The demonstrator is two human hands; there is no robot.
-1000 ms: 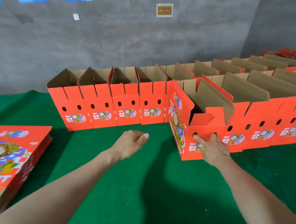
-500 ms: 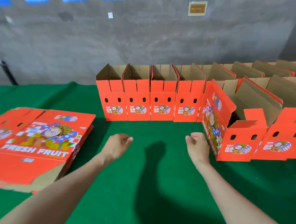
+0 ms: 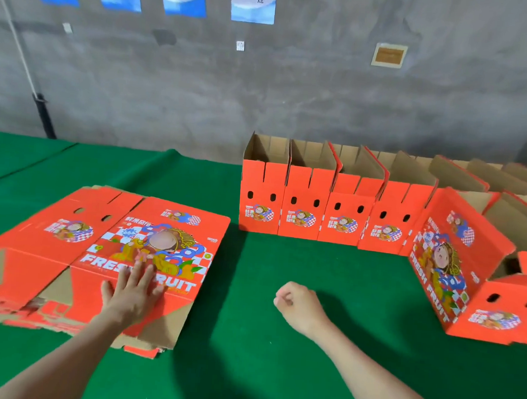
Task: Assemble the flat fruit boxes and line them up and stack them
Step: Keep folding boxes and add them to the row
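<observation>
A pile of flat orange fruit boxes (image 3: pixel 68 243) lies on the green table (image 3: pixel 247 337) at the left, printed "FRESH FRUIT". My left hand (image 3: pixel 133 296) rests flat on the top sheet with straight, spread fingers. My right hand (image 3: pixel 299 306) hovers over the bare cloth in a loose fist, holding nothing. A row of assembled open-topped orange boxes (image 3: pixel 305 208) stands at the back. A nearer assembled box (image 3: pixel 473 280) stands at the right, apart from both hands.
More assembled boxes (image 3: pixel 504 183) run off to the far right behind the row. A grey concrete wall (image 3: pixel 262 91) with posters backs the table. Green cloth shows between the flat pile and the nearer box.
My view has swung left. My right hand let go of the nearer box and drew back into a fist. My left hand moved left onto the flat pile.
</observation>
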